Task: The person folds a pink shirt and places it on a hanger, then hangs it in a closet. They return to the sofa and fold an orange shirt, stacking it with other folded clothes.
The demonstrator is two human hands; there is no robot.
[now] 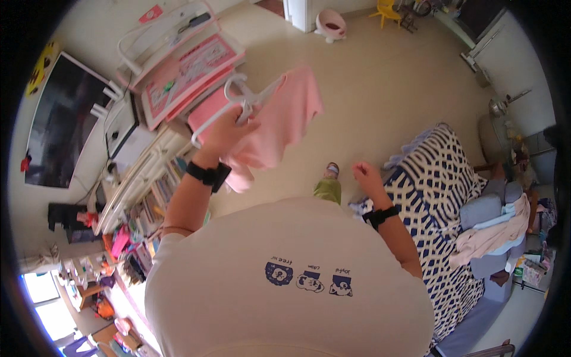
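My left hand, with a black band on its wrist, grips a white clothes hanger near its hook. A pink cloth garment hangs from the hanger and spreads out to the right of the hand. One white hanger arm sticks out bare on the left; whether there is a second hanger I cannot tell. My right hand is at my right side with its fingers curled in, and nothing shows in it. It is close to a sofa with a blue and white patterned cover, apart from the garment.
Left of my hand stands a pink children's desk with its seat. Beyond it are a television and a bookshelf. Folded clothes lie on the sofa. A pink potty and a yellow chair stand on the far floor.
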